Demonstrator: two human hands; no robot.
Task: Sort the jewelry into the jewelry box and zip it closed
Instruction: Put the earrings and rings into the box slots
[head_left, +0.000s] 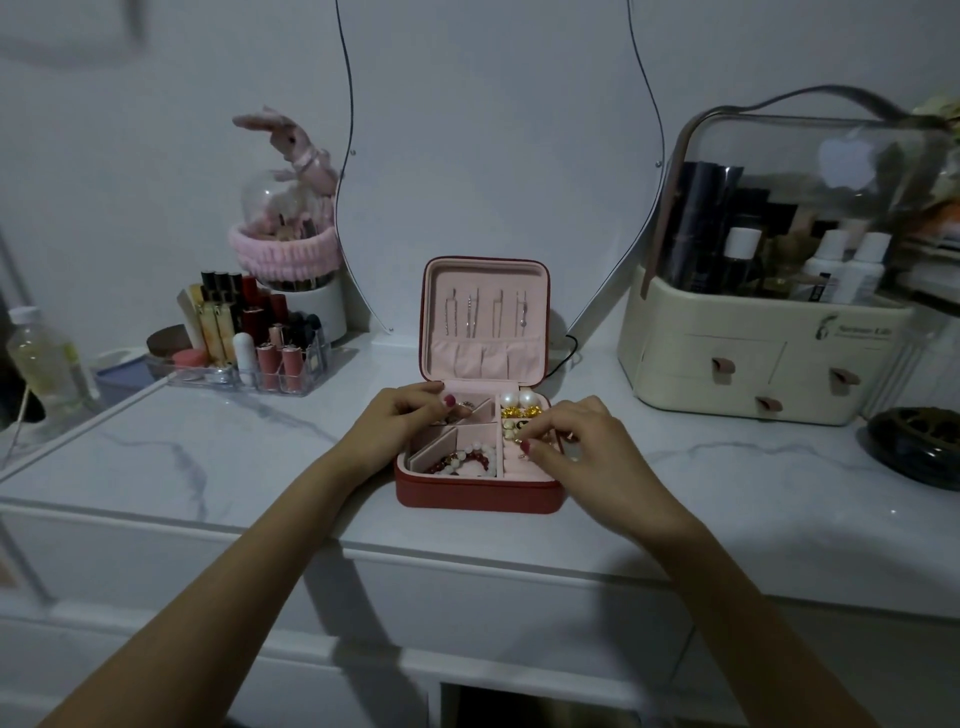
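Our left hand (410, 421) pinches a ring, our right hand (566, 441) a small earring, over the nearly filled jewelry box (480, 491); zipping remains.

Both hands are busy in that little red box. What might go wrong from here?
The right hand pinches a tiny piece over the jewelry box's right compartments; it might slip and fall among the earrings. The box sits near the table's edge, so a nudge might tip it off. The bracelet may snag the zipper if it rides up.
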